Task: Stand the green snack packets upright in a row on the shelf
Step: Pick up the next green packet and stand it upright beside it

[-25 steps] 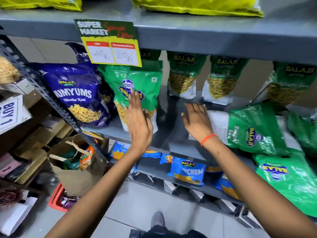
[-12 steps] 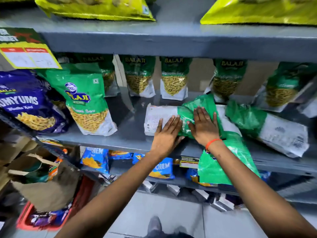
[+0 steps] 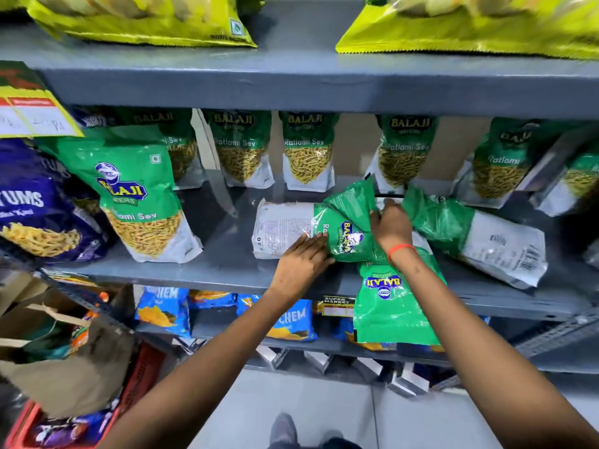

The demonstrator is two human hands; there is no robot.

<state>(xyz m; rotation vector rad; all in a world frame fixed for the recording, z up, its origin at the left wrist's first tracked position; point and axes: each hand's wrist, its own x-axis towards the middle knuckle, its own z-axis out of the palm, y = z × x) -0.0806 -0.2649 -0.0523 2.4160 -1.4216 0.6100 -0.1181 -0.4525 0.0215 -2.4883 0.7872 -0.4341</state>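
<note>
Lifted since half a second ago — green end of the lying packet (image 3: 348, 222), now raised off the grey shelf (image 3: 227, 273).

Right hand (image 3: 390, 226) clenched on that raised green end; left hand (image 3: 299, 262) fingers spread flat, unclenched, pressing the packet's white end. Beside it — another fallen packet (image 3: 479, 241) to the right, one hanging over the shelf edge (image 3: 393, 306), upright packets (image 3: 306, 150) along the back.

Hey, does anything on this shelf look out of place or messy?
Yes. Several green packets lie flat mid-shelf instead of standing: one under both hands, one to the right, and one hanging over the front edge, which might slip off. The back row stands upright. Nothing looks spilled or torn.
</note>
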